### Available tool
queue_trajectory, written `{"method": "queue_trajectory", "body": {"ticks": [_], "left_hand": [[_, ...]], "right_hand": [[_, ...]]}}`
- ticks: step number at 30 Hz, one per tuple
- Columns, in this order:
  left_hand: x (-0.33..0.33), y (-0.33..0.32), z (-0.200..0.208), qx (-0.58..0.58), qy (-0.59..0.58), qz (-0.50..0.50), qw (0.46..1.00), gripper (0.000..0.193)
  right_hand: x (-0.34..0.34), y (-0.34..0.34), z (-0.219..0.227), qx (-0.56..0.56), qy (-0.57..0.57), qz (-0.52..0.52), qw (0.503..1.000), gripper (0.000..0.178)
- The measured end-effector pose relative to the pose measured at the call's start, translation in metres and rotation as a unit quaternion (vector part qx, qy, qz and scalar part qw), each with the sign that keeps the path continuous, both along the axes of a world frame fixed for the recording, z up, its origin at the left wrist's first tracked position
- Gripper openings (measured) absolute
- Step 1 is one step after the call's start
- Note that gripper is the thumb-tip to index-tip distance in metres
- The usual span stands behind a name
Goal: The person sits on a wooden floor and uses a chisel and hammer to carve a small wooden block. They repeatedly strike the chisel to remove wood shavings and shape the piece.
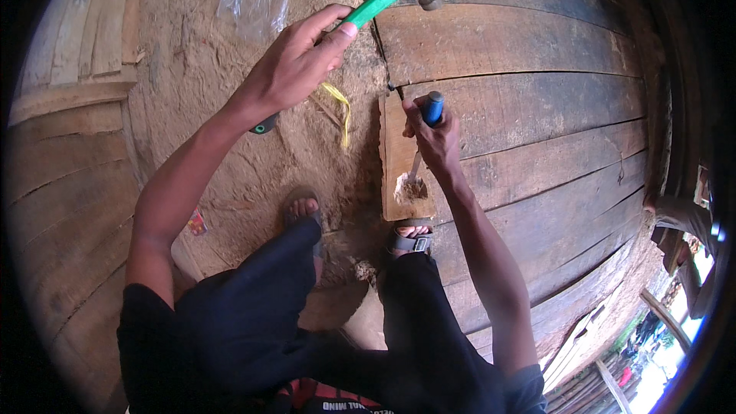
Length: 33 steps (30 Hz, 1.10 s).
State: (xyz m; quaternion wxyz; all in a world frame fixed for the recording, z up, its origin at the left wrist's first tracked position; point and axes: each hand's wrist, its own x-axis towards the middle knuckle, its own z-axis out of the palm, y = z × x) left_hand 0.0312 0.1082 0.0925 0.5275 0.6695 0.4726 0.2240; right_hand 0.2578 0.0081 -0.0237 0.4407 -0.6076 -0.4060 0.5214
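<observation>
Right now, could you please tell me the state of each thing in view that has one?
Green-handled metal hammer: held aloft in the left hand
Blue-handled metal chisel: gripped in the right hand, blade pointing down
Brown wooden board: roughly cut into near its closer end
Clear plastic sheet: crumpled on the brown earth ground
Thin yellow strip: loose, bent
Dark strapped sandals: worn

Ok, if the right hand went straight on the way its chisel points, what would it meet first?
The chisel in the right hand would probably meet the chipped recess in the wooden board; its tip looks right at it, though depth is unclear.
</observation>
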Motion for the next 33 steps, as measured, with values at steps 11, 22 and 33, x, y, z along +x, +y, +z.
{"method": "queue_trajectory", "body": {"ticks": [11, 22, 33], "left_hand": [[0.004, -0.008, -0.001, 0.019, 0.004, -0.033, 0.999, 0.041], [-0.006, -0.035, 0.021, 0.092, 0.111, -0.089, 0.986, 0.04], [-0.005, -0.039, 0.014, 0.035, 0.148, -0.109, 0.982, 0.045]], "right_hand": [[-0.009, -0.004, 0.015, 0.06, -0.1, 0.06, 0.991, 0.034], [-0.002, 0.005, 0.008, -0.001, -0.071, 0.055, 0.996, 0.037], [-0.003, 0.004, 0.013, -0.007, -0.081, 0.057, 0.995, 0.03]]}}
